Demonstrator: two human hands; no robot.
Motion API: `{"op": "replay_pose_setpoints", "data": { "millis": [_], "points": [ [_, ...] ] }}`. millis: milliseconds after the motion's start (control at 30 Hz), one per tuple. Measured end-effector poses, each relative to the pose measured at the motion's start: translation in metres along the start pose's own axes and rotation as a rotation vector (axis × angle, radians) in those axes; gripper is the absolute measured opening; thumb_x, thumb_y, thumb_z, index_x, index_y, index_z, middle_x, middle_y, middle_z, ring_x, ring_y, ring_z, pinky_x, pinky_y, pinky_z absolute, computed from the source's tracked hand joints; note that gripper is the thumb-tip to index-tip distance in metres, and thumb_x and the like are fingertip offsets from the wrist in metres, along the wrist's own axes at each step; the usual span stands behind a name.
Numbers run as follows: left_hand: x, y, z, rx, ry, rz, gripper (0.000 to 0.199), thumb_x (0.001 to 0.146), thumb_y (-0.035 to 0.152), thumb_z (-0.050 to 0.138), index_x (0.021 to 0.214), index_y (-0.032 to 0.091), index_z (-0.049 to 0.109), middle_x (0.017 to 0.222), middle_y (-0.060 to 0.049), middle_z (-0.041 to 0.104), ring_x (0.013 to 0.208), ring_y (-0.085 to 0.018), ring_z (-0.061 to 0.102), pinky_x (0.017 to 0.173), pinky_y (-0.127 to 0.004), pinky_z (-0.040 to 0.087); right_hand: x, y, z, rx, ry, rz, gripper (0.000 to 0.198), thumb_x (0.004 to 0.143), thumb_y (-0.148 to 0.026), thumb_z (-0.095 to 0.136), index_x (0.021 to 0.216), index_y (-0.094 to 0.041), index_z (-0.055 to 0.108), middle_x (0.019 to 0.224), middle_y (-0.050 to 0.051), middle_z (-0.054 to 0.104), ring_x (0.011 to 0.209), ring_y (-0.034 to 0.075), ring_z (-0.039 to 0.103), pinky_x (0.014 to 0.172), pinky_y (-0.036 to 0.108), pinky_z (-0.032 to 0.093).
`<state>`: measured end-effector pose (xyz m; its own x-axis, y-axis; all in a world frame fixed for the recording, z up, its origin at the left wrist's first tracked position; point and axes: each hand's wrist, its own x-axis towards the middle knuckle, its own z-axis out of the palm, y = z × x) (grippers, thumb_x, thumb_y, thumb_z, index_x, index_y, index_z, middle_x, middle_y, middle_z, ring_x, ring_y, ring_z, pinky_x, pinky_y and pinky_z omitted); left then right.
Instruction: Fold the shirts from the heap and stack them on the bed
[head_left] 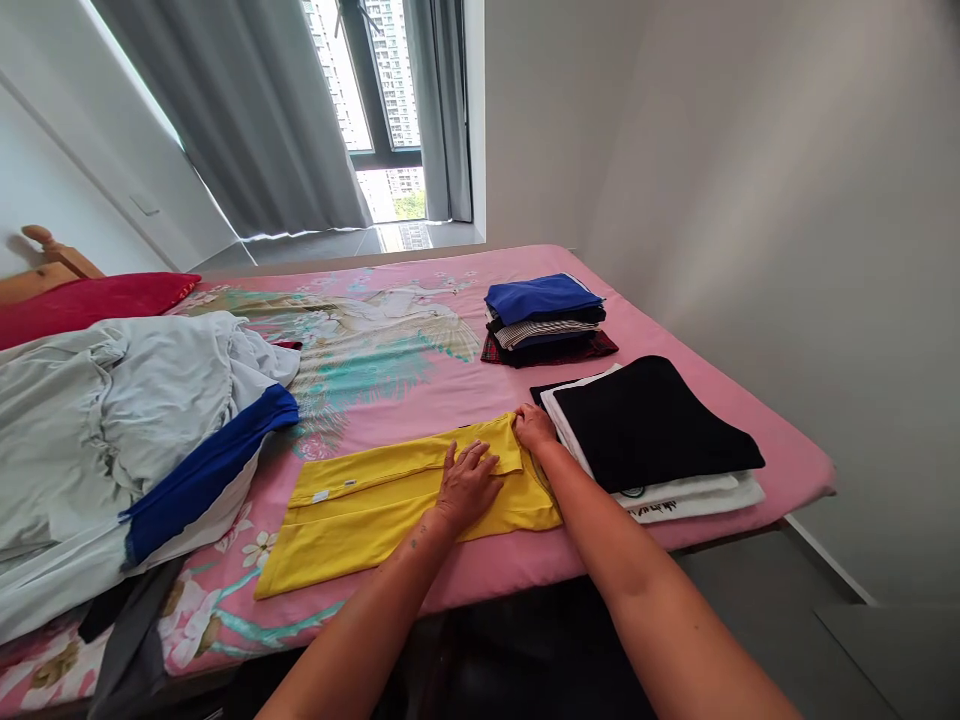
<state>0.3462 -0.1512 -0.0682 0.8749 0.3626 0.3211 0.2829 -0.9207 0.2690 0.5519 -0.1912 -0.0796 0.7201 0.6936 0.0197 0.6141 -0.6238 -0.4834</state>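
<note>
A yellow shirt (337, 540) lies partly folded into a long strip on the pink bed, with small white labels showing near its left part. My left hand (469, 485) rests on it with the fingers spread flat over the cloth. At the shirt's far right corner, my right hand (534, 427) has its fingers curled on the yellow edge. Just right of that hand is a stack of folded clothes (652, 420), a black one on top of white ones. The lower right end of the shirt passes beside my right forearm.
Farther back stands a second folded pile (544, 300), blue on top. Loose white and grey clothes (165, 390) with a blue garment (210, 470) heap up at the left. A red pillow (97, 300) lies behind them. The bed's front edge (510, 575) runs close to my body.
</note>
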Motion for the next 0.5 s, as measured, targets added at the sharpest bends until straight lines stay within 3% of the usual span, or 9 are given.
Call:
{"op": "replay_pose_setpoints", "data": {
  "millis": [167,267,500],
  "points": [
    [0.015,0.01,0.004,-0.085,-0.035,0.019,0.02,0.09,0.028,0.046,0.091,0.024,0.066,0.099,-0.005,0.067,0.094,-0.019,0.058,0.089,-0.034,0.042,0.0,0.002,0.002,0.0,0.016,-0.021,0.029,0.085,-0.019,0.042,0.1,-0.021,0.067,0.106,0.005,0.065,0.099,0.016,0.057,0.083,0.022,0.04],
    [0.013,0.011,0.006,-0.118,-0.008,-0.002,0.022,0.091,0.027,0.044,0.091,0.022,0.066,0.096,-0.005,0.066,0.091,-0.018,0.058,0.084,-0.032,0.043,0.002,0.004,0.002,0.012,0.011,-0.037,0.028,0.085,-0.021,0.043,0.1,-0.024,0.066,0.105,0.003,0.065,0.097,0.016,0.057,0.08,0.022,0.041],
    [0.003,0.011,0.003,-0.184,-0.03,0.071,0.024,0.092,0.029,0.043,0.094,0.023,0.067,0.099,-0.005,0.066,0.096,-0.018,0.058,0.09,-0.033,0.043,0.003,0.003,0.003,0.035,0.015,-0.02,0.027,0.085,-0.021,0.043,0.096,-0.022,0.067,0.102,0.004,0.066,0.093,0.016,0.058,0.079,0.023,0.041]
  ]
}}
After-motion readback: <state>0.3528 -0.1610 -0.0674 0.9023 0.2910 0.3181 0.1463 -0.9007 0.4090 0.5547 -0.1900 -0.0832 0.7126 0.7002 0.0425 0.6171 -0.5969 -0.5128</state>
